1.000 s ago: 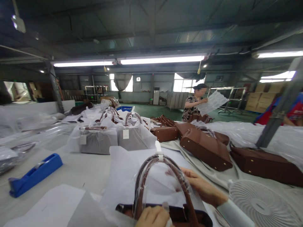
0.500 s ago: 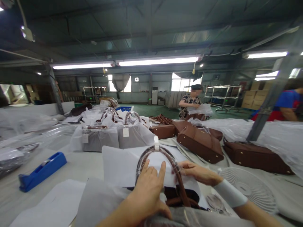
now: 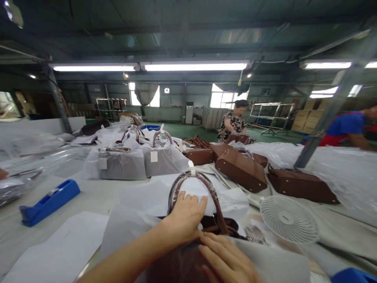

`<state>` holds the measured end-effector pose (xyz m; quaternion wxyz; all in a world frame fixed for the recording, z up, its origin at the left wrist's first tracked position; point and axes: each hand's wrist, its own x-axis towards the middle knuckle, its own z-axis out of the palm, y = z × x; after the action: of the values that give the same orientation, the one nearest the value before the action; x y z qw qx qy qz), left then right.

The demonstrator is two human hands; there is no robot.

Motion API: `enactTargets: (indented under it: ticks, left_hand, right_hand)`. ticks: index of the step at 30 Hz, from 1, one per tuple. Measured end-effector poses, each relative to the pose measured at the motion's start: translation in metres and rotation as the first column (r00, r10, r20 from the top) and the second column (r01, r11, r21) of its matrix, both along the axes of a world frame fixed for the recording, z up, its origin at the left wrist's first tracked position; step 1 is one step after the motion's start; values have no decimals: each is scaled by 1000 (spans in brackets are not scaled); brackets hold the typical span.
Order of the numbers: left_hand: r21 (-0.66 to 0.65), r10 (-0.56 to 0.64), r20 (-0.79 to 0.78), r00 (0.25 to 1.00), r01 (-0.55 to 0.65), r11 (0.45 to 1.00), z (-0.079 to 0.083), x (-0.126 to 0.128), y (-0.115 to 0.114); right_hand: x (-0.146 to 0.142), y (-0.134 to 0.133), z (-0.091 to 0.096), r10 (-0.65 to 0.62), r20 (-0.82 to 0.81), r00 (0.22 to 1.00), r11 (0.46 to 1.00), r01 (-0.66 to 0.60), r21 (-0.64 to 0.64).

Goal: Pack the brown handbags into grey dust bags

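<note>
- Handbag (image 3: 176, 263): near middle of table (image 3: 97, 198), partly in thin paper (image 3: 126, 228), handles (image 3: 219, 208) upright.
- Left hand (image 3: 187, 214) at handles, right hand (image 3: 226, 255) across front; close together, grip cannot be told.
- Risk (judged): pressing or dragging could crease or tear paper.
- Fan (image 3: 288, 218) crowds right side; tape dispenser (image 3: 50, 203) left; brown bags (image 3: 241, 169) block far right.

The bag (image 3: 173, 264) looks like smooth, matt leather; clear, glossy plastic film covers its handles (image 3: 217, 200). The wrap (image 3: 126, 232) resembles thin, matt paper. The dispenser (image 3: 51, 201) is smooth plastic, the fan (image 3: 290, 218) ribbed plastic, the sheeting (image 3: 347, 171) glossy, crinkled plastic, the post (image 3: 319, 133) dull metal.
</note>
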<state>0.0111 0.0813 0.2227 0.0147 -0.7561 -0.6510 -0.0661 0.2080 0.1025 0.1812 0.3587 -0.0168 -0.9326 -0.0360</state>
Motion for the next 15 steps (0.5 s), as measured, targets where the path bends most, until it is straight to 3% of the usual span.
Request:
enactTargets:
  ticks: [2,4,7,11,15]
  left_hand:
    - [-23,-67,12,998,68,997,3,-9,-1]
    - [-51,-116,19,993,117,992,5,-20,0]
    - [-47,-100,-28,995,99,994,7,-32,2]
    - [-11,-81,-133,988,81,997,12,-28,7]
    - [28,-185,-167,968,193,981,28,-24,9]
  right_hand:
    - [-18,5,-27,-54,-46,997,996,57,67]
    - [-28,14,-40,-92,-73,993,988,100,116]
    - [-29,20,-41,-80,-91,993,979,95,183]
    - [-28,19,-36,-89,-110,990,966,113,231]
    - [-28,22,-36,-105,-117,988,953,134,271]
